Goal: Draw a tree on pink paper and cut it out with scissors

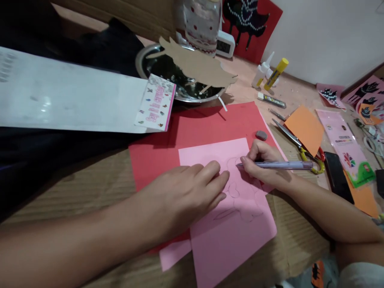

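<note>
My right hand (262,160) is closed around a purple mechanical pencil (279,165), its tip touching a pink sheet of paper (228,248). Thin grey outlines of rounded, petal-like shapes are drawn on that sheet. Across its left side lies my left hand (198,188), fingers resting on the paper beside the drawing and holding nothing. Beneath the pink sheet is a larger red sheet (210,120), with more pink paper under its edges. A grey eraser (261,135) sits on the red sheet just beyond my right hand.
A metal bowl (144,64) holds a brown cardboard cutout (192,66). Glue bottles, including a yellow stick (276,74), stand behind. Scissors (288,134), an orange paper (306,130) and a black phone (338,176) lie at right. A long white packet (72,96) extends from the left.
</note>
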Demonstrator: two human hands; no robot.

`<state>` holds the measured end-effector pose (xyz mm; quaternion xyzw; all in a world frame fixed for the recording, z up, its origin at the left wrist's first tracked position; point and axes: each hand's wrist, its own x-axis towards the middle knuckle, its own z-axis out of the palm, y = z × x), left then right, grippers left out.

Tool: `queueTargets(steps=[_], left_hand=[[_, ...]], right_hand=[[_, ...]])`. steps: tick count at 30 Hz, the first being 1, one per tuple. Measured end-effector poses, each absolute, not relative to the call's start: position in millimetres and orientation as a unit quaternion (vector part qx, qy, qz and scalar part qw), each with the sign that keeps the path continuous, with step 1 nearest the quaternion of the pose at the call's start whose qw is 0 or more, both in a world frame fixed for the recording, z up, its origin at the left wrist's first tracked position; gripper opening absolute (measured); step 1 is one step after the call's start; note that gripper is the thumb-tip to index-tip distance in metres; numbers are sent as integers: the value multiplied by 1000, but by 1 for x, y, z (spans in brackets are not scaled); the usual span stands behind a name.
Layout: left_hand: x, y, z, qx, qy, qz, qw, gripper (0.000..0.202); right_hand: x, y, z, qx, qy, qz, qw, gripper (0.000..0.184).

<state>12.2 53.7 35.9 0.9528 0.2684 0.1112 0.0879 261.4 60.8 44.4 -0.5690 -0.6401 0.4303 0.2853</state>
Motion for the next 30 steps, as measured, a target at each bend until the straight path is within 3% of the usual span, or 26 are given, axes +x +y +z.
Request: queueTargets(steps=[4,16,30], left_hand=[[13,53,35,962,237,130,22,16],[15,55,32,957,234,169,-14,34],[16,55,36,963,221,154,-27,33]], right_hand=[[260,60,46,-572,-650,417,274,40],[253,64,54,-574,-656,413,265,35],[255,63,55,-569,-651,424,270,35]])
